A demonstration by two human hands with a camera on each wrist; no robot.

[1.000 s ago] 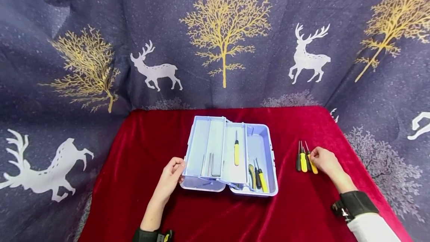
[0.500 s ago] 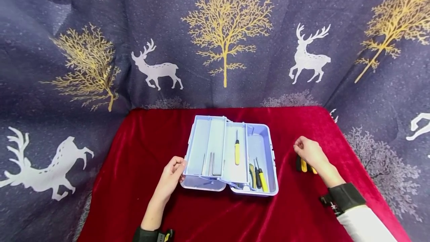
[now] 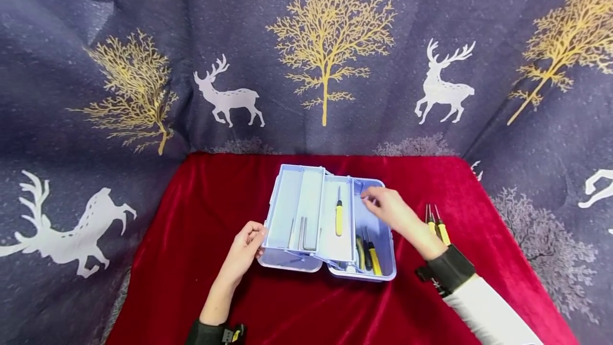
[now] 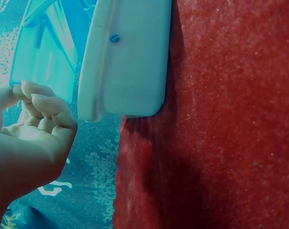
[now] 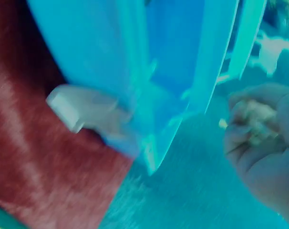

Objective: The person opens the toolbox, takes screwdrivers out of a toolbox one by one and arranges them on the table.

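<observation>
A light blue toolbox (image 3: 330, 244) stands unfolded, with stepped trays at left and a deep base at right. My left hand (image 3: 249, 241) grips the left tray's near corner between thumb and fingers; the left wrist view shows that tray (image 4: 44, 62) at the fingertips. Over the far part of the base hovers my right hand (image 3: 390, 207), its fingers loosely curled. Nothing shows in it, though the right wrist view is blurred. A yellow-handled screwdriver (image 3: 339, 220) lies in the middle tray. Another yellow-handled tool (image 3: 375, 261) lies in the base beside a black-handled one (image 3: 367, 257).
Several screwdrivers (image 3: 441, 232) lie on the red cloth (image 3: 297, 307) right of the toolbox, partly behind my right forearm. L-shaped hex keys (image 3: 306, 241) rest in the left tray. A pale latch (image 5: 87, 107) juts from the toolbox side. A deer-print curtain (image 3: 230, 137) hangs behind.
My right hand has left the screwdrivers on the cloth and moved left over the toolbox base. My left hand has stayed on the tray corner.
</observation>
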